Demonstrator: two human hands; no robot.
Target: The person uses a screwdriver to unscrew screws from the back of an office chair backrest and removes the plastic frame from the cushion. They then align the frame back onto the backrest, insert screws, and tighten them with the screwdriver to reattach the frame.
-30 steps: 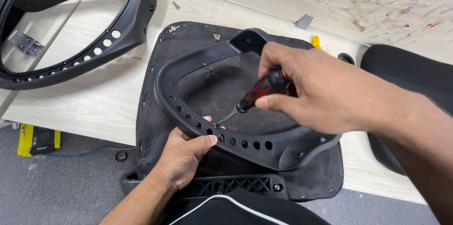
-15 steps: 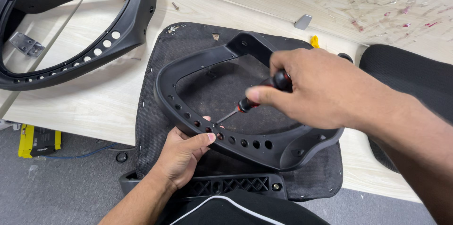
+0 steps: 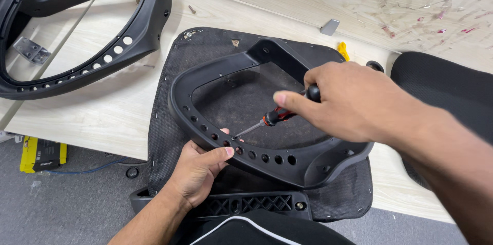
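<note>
Right hand [image 3: 354, 104] clenches the screwdriver [image 3: 277, 116]; left hand [image 3: 197, 170] clasps the black frame [image 3: 179, 106] at lower centre; best keep the tip square.

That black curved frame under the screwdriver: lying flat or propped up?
Lying flat: the frame rests on the dark fabric panel, steadied by the left hand.

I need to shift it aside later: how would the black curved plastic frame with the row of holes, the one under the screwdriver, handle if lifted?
The black frame looks like thick moulded plastic, so probably stiff, not floppy. Its open middle and hollow walls suggest it is light for its size. The left hand steadies its rim while the right hand works the screwdriver, so it may slide on the fabric pad.
</note>
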